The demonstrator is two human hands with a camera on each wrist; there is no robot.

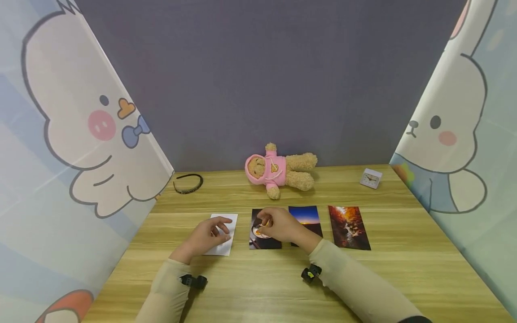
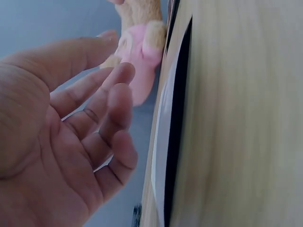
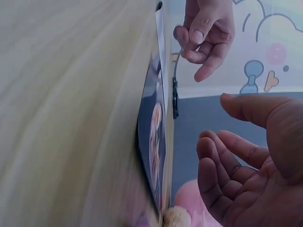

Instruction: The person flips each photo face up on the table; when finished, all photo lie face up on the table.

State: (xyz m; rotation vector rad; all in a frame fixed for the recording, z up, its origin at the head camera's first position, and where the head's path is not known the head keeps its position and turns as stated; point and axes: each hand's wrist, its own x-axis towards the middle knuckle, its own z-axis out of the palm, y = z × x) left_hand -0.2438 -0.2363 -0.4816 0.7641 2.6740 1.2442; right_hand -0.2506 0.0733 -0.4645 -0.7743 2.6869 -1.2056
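Note:
My left hand (image 1: pixel 207 237) hovers over a card with a white face (image 1: pixel 223 249) at the left of a row on the table. Its fingers are loosely bent and hold nothing, as the left wrist view also shows. Right of it lies a photo of food on a dark ground (image 1: pixel 264 243). My right hand (image 1: pixel 279 225) is above that photo, thumb and fingers apart with nothing between them. Partly behind the right wrist is a sunset photo (image 1: pixel 304 215). An autumn stream photo (image 1: pixel 349 227) ends the row on the right.
Behind the row lies a teddy bear in a pink hoodie (image 1: pixel 278 170). A black headband (image 1: pixel 189 185) rests at the back left, a small white clock (image 1: pixel 370 178) at the back right. Cartoon-printed panels flank the wooden table (image 1: pixel 258 287); a grey wall (image 1: pixel 258 89) rises behind.

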